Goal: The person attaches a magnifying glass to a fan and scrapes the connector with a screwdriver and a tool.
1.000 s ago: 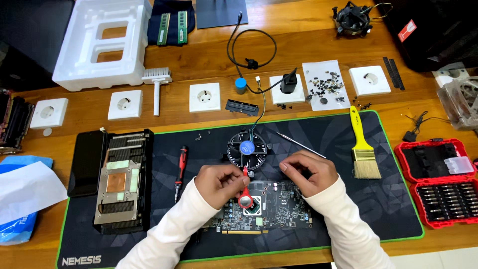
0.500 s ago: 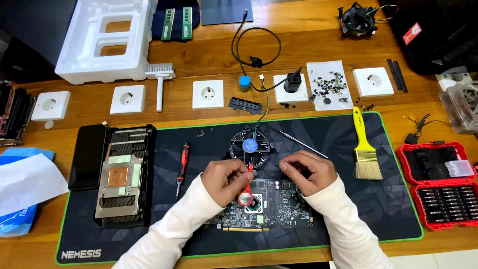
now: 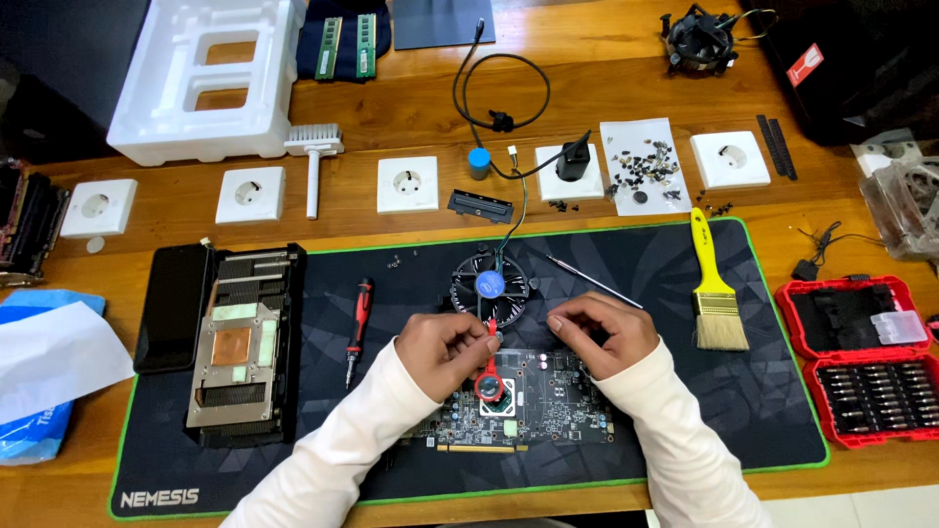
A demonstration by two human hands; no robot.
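Two hands point(image 3: 445, 350) point(image 3: 599, 332) over circuit board point(image 3: 548, 411), fan point(image 3: 489, 286) beside

A single view, from a camera worn on the person's head, looks steeply down onto the surface point(image 3: 411, 117) from above and slightly behind the hands. It faces forward, away from the person's body, so both sleeves enter from the bottom edge and the fingers point(image 3: 469, 328) sit just below the middle of the frame. It stands far enough off to take in the whole dark mat point(image 3: 626, 460) under the fingers and a wide band of the wooden surface beyond them, up to the white foam block point(image 3: 201, 137) at the far left. Left and right of the fingers the view runs to the mat's ends and past them. No second view shares the scene.
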